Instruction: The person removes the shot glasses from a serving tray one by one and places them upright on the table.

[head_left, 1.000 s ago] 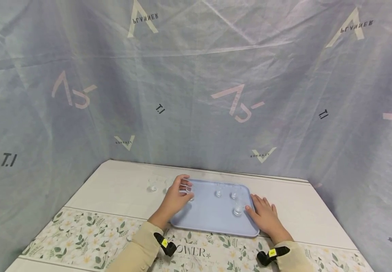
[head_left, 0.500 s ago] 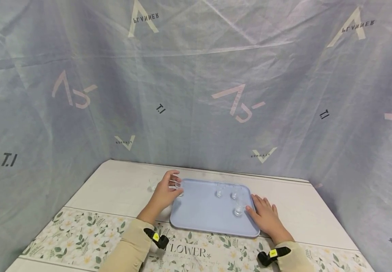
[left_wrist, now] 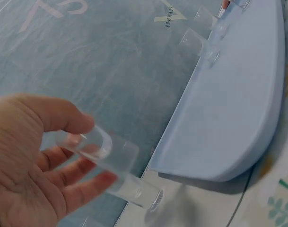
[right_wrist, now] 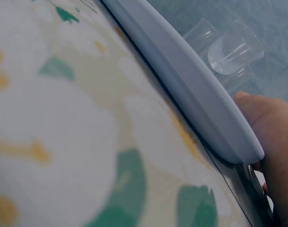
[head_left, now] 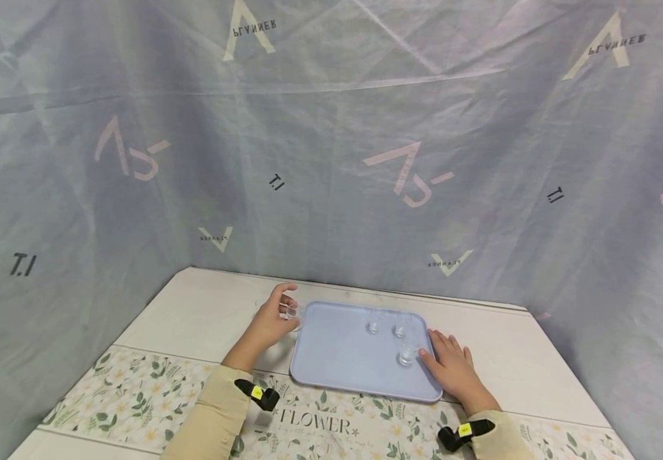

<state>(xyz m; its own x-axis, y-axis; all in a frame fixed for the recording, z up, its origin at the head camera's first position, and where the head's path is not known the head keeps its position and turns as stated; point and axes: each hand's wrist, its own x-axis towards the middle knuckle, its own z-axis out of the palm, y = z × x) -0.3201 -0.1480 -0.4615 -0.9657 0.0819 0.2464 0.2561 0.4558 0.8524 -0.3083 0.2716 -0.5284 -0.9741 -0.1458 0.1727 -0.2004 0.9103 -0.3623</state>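
Observation:
Left of the tray, my left hand (head_left: 268, 319) holds a small clear glass (head_left: 292, 312) between thumb and fingers. The left wrist view shows this held glass (left_wrist: 99, 144) tilted across the fingers, with another clear glass (left_wrist: 141, 191) just beyond the fingertips. My right hand (head_left: 452, 364) rests at the right edge of the light blue tray (head_left: 349, 351), fingers straight outside it and thumb by the rim. Three clear glasses stand on the tray: one at back centre (head_left: 374, 326), one beside it (head_left: 400, 328), and one near my right thumb (head_left: 405, 355).
The white table (head_left: 193, 313) has a floral runner (head_left: 153, 396) along its front, partly under the tray. A grey-blue printed curtain (head_left: 331, 160) hangs behind and at both sides. My left hand mostly hides the area where other glasses stood.
My left hand has moved left with the glass, from over the tray's left edge to beside the tray. My right hand and the three tray glasses stay in place.

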